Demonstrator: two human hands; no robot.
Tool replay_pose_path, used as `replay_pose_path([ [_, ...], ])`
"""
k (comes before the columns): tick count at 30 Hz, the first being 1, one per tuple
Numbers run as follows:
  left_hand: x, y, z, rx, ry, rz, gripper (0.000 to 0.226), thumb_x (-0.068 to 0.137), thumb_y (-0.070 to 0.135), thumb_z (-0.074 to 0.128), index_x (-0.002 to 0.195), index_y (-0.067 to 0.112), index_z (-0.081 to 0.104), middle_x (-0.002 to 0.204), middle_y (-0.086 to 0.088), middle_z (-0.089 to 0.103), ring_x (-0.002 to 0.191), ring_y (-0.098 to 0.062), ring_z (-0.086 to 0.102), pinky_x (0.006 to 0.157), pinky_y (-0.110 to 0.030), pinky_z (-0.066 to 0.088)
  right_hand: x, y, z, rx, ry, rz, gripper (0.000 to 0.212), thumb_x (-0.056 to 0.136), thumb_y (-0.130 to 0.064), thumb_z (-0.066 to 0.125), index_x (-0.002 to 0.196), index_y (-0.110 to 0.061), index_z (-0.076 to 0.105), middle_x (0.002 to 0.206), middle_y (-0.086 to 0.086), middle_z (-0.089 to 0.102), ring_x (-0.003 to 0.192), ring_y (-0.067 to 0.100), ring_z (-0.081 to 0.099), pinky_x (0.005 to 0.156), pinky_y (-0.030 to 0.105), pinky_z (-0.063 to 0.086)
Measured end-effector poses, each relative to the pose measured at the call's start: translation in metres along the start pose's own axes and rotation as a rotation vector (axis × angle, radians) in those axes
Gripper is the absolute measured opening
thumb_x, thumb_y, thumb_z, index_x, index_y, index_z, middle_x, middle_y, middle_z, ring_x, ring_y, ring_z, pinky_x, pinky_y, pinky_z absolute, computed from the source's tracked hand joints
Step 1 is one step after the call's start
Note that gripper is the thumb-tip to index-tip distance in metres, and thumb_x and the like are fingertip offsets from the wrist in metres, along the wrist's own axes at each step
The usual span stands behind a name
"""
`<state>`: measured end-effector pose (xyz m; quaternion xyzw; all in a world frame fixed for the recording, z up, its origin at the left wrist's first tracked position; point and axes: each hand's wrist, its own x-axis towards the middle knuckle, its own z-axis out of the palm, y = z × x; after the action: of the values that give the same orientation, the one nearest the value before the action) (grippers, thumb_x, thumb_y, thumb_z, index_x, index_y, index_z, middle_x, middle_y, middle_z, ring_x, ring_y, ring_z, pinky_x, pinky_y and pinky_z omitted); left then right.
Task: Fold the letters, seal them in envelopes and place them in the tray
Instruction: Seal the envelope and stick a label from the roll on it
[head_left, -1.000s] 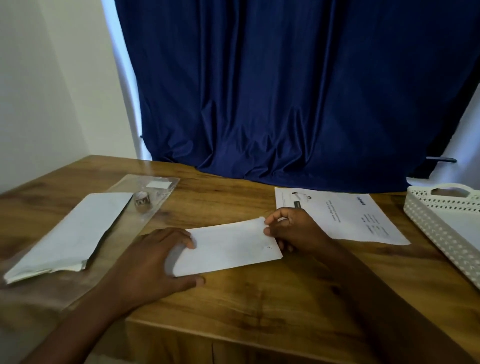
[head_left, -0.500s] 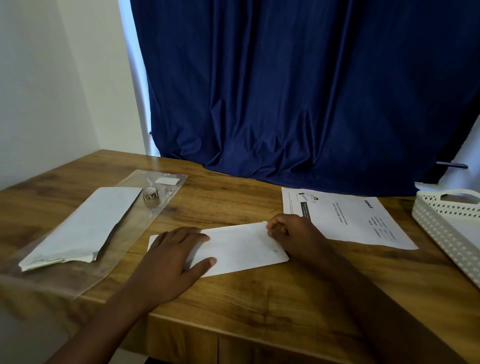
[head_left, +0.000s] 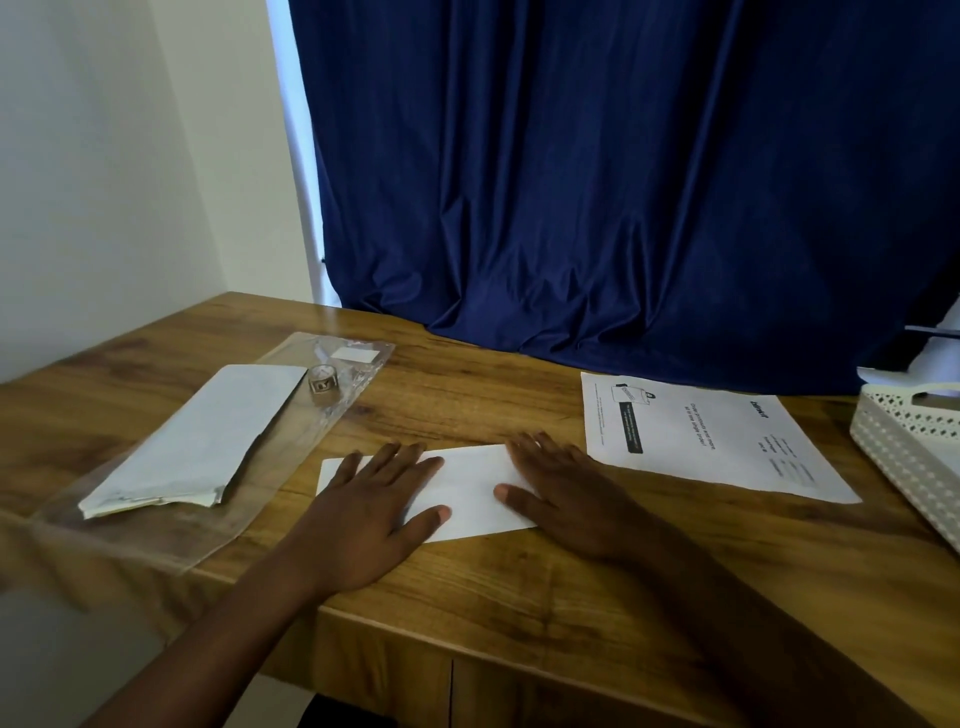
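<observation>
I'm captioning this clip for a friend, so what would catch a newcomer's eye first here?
Two hands, the left hand and right hand, press flat on a folded white letter at the near edge of the wooden table. Behind hangs a deep blue curtain; a printed sheet lies to the right.

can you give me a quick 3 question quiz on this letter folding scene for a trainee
1. True or false: both hands lie flat on the folded paper.
2. Which side of the table holds the white tray? A) the person's left B) the person's right C) the middle
3. Fill in: the printed letter lies unfolded between the folded paper and the ____.

Key:
1. True: the left hand and the right hand press it with straight fingers.
2. B
3. tray
</observation>
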<state>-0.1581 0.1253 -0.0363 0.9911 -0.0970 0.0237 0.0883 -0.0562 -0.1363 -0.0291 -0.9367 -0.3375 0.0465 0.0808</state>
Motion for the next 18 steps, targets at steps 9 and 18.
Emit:
replay_pose_path([
  [9, 0.009, -0.019, -0.049, -0.472, 0.132, 0.051, 0.042, 0.090, 0.039, 0.076, 0.128, 0.044, 0.058, 0.126, 0.027, 0.060, 0.115, 0.012, 0.056, 0.091, -0.002, 0.040, 0.000, 0.006, -0.001, 0.167, 0.123, 0.019, 0.094, 0.081, -0.089, 0.018, 0.159, -0.037, 0.017, 0.168, -0.011, 0.011, 0.155, 0.014, 0.006, 0.122, 0.044, 0.010],
  [18, 0.087, -0.148, -0.093, -0.011, 0.137, -0.256, 0.079, 0.083, 0.042, 0.081, 0.151, 0.028, 0.043, 0.153, -0.014, 0.046, 0.135, -0.034, 0.047, 0.105, -0.045, 0.047, -0.004, 0.020, -0.018, 0.332, 0.396, 0.065, 0.057, 0.097, -0.053, 0.051, 0.148, -0.029, 0.046, 0.153, -0.007, 0.044, 0.137, 0.014, 0.042, 0.114, 0.040, 0.038],
])
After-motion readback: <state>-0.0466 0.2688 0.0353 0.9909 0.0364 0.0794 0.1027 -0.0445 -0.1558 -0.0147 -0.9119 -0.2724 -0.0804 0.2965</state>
